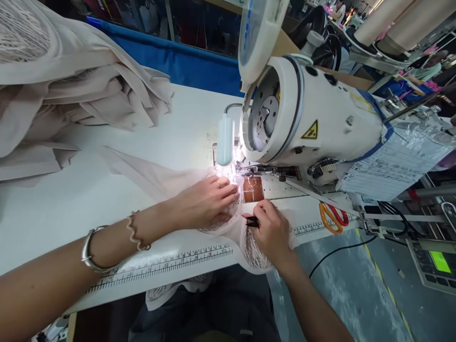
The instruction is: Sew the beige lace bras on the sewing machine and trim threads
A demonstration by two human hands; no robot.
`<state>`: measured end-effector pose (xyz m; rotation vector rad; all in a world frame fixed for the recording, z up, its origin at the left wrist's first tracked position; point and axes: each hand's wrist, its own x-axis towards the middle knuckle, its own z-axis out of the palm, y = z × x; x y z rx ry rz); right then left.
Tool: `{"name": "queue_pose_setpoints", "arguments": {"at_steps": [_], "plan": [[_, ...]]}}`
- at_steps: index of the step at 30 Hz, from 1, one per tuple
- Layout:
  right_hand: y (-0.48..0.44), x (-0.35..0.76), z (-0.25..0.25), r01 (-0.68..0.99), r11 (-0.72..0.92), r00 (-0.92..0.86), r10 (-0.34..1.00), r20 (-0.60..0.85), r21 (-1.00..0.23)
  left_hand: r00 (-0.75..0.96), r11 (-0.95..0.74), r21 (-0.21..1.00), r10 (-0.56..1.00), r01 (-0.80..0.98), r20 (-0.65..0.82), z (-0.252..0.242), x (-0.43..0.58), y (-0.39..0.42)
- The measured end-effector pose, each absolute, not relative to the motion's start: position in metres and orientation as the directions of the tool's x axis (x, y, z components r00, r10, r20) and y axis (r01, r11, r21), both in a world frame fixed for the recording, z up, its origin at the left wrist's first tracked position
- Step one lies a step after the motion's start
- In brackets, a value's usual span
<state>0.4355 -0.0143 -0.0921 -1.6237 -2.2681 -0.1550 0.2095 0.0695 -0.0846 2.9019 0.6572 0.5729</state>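
My left hand (206,202) lies on a piece of beige fabric with lace (167,178), fingers held together and pressed flat, fingertips close to the needle area of the white sewing machine (306,118). My right hand (272,230) is closed around a small black thread snipper (252,221), resting on the lace part of the fabric (253,254) at the table's front edge. A brown plate (252,189) sits on the machine bed just beyond both hands, lit by the machine lamp (225,140).
A heap of beige fabric (71,90) fills the back left of the white table (71,199). Orange-handled scissors (333,217) lie right of my right hand. Measuring tapes (167,266) run along the table's front edge. Papers (392,166) hang at the machine's right.
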Motion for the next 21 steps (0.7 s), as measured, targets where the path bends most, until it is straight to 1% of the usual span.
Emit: {"name": "queue_pose_setpoints", "arguments": {"at_steps": [3,6,8,10,13,15,18,21], "plan": [[-0.005,0.442,-0.094,0.909,0.403,-0.348,0.871,0.348,-0.1,0.862,-0.918,0.126,0.396,0.376,0.317,-0.088,0.21,0.069],[0.005,0.451,-0.094,0.903,0.418,-0.366,0.869,0.332,-0.101,0.859,-0.925,0.085,0.375,0.369,0.348,-0.093,0.213,0.07],[0.01,0.456,-0.094,0.9,0.424,-0.372,0.866,0.335,-0.096,0.847,-0.92,0.101,0.389,0.379,0.363,-0.094,0.213,0.072],[0.015,0.46,-0.092,0.9,0.424,-0.366,0.86,0.355,-0.102,0.839,-0.913,0.145,0.407,0.381,0.362,-0.092,0.213,0.073],[0.024,0.463,-0.087,0.898,0.417,-0.346,0.867,0.359,-0.14,0.837,-0.917,0.211,0.397,0.34,0.377,-0.088,0.213,0.074],[0.031,0.462,-0.081,0.897,0.424,-0.37,0.875,0.312,-0.126,0.832,-0.921,0.225,0.385,0.318,0.4,-0.087,0.214,0.074],[0.041,0.457,-0.073,0.892,0.451,-0.44,0.883,0.163,-0.04,0.834,-0.921,0.225,0.386,0.32,0.394,-0.085,0.215,0.072],[0.048,0.451,-0.069,0.899,0.438,-0.438,0.898,0.031,0.011,0.844,-0.922,0.225,0.381,0.315,0.378,-0.084,0.215,0.072]]}}
